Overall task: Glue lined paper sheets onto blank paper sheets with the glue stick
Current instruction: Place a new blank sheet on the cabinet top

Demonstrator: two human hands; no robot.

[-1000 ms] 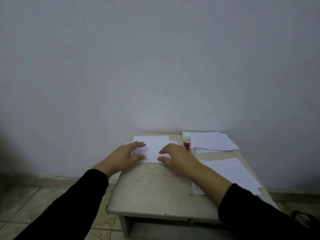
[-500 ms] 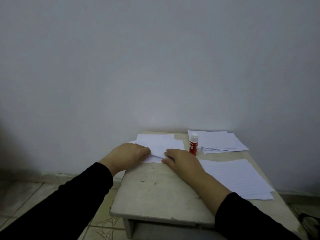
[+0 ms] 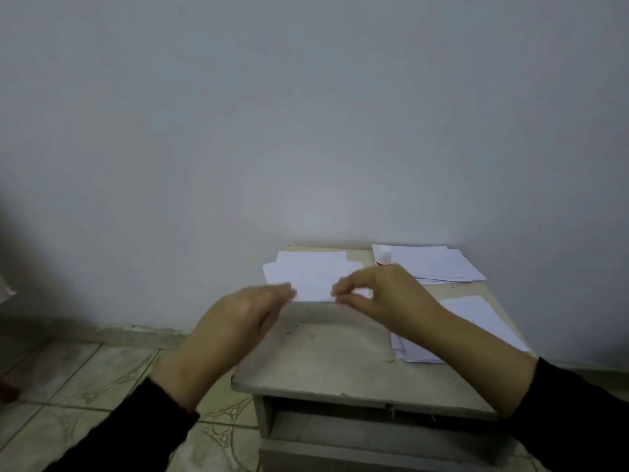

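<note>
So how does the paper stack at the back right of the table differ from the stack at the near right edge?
The back right stack lies by the wall, fanned, in full view, with the glue stick standing at its left corner. The near right stack lies closer to the person, is partly covered by the right hand and forearm, and its top sheet looks larger. Both are loose white sheets lying flat on the table.
</note>
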